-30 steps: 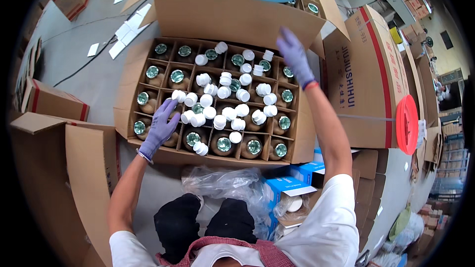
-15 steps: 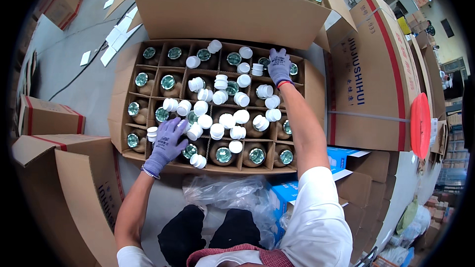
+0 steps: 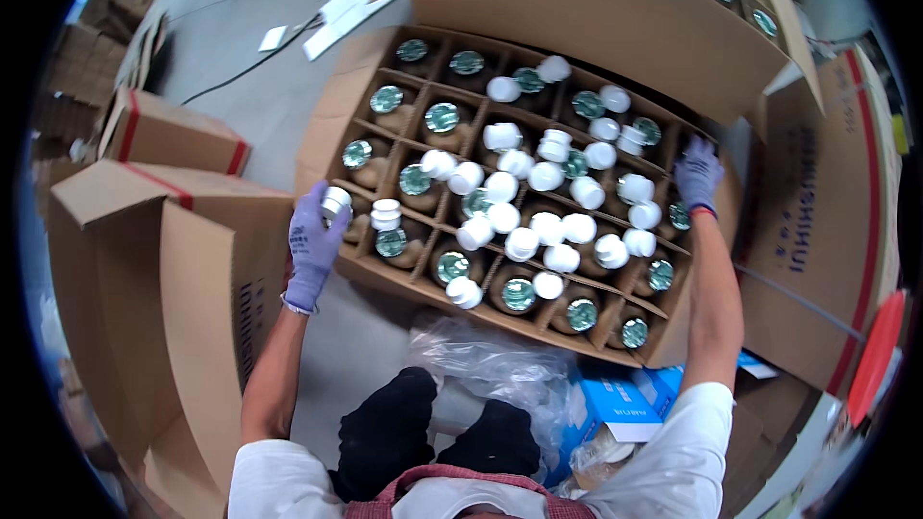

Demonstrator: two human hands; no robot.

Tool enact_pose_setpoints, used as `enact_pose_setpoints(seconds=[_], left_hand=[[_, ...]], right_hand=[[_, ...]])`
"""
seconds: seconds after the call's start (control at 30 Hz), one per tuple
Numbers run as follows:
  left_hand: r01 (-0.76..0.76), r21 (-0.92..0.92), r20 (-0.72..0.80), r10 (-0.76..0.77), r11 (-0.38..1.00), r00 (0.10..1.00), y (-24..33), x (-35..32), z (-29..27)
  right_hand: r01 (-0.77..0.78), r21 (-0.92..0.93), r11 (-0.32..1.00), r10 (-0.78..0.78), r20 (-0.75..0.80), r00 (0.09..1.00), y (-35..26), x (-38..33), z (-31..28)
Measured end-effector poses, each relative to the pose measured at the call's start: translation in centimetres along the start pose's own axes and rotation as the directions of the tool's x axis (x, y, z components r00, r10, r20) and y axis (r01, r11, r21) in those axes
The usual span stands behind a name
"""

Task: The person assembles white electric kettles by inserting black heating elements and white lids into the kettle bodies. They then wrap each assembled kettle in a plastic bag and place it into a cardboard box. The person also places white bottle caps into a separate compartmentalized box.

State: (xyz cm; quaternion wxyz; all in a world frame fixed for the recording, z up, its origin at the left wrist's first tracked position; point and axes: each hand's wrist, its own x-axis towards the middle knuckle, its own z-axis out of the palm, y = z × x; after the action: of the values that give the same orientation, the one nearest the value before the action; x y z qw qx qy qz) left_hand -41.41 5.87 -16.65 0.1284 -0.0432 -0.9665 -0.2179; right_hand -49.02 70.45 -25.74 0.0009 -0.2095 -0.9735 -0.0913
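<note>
The left hand (image 3: 313, 242) pinches a white cap (image 3: 336, 202) at the near left corner of the carton (image 3: 332, 125); the cap sits far-right of the palm, its long axis unclear. The right hand (image 3: 699, 176) is at the far right corner, fingers bent, any grip hidden. Capless bottles (image 3: 443, 117) and loose caps (image 3: 501, 186) lie between; the raised flap (image 3: 577, 19) bounds the far side.
</note>
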Motion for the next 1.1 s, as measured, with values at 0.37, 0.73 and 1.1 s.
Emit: enact_pose_setpoints(seconds=[0.37,0.73,1.1], left_hand=[[-0.103,0.458,0.201,0.009,0.883,0.979,-5.4,-3.1,4.7],[-0.333,-0.001,0.271,0.321,0.943,0.907,3.4,-0.8,3.0],[-0.120,0.244,0.278,0.049,0.962,0.959,2.2,-5.1,4.6]], right_hand=[[0.414,0.424,0.806,-0.151,-0.530,0.835,-1.6,-7.8,-5.0],[0.614,0.350,0.708,-0.621,-0.106,0.777,-24.1,-34.3,-11.7],[-0.102,0.288,0.952,0.104,0.009,0.995,-3.4,-33.7,-9.4]])
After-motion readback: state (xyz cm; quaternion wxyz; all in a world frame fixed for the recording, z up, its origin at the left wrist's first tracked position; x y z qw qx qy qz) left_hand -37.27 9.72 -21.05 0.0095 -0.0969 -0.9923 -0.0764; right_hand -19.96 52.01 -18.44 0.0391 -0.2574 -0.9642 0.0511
